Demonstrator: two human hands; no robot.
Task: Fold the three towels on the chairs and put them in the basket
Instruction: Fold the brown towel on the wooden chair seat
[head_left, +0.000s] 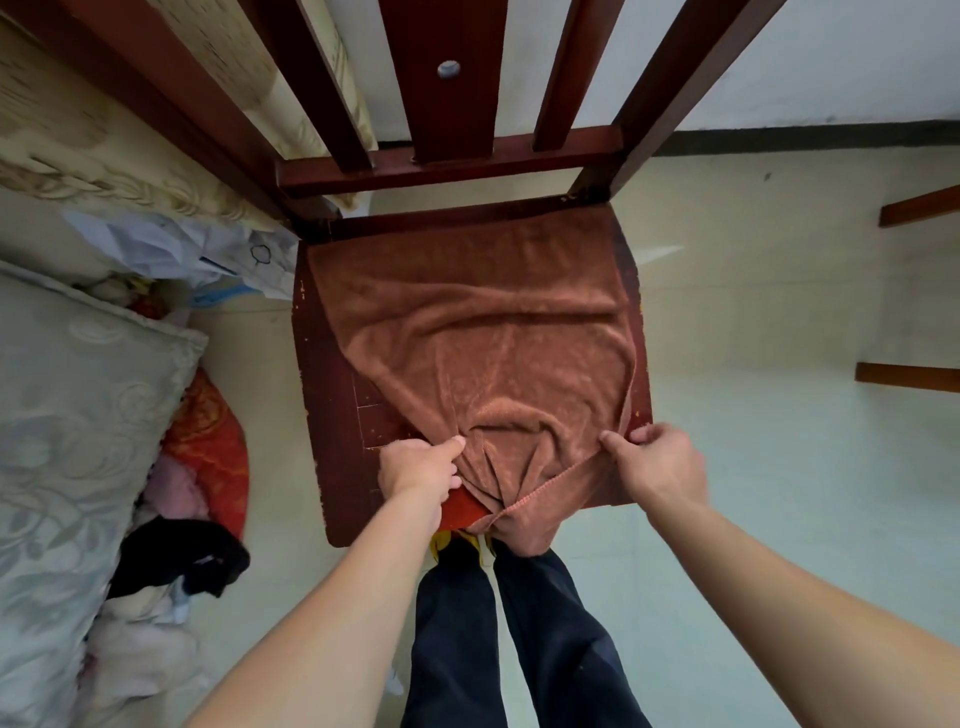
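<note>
A brown towel (483, 338) lies spread over the seat of a dark red wooden chair (332, 395), wrinkled and bunched toward the near edge, where a fold hangs off the front. My left hand (421, 467) pinches the towel's near left part. My right hand (654, 462) pinches its near right corner at the seat's edge. A red patch shows under the towel by my left wrist. No basket is in view.
The chair's slatted back (447, 104) rises at the top. A pale patterned cushion (67, 415), red fabric (213, 447), black cloth (182, 561) and papers crowd the floor at left. Wooden furniture legs (914, 374) stick in at right. My legs stand at the chair's front.
</note>
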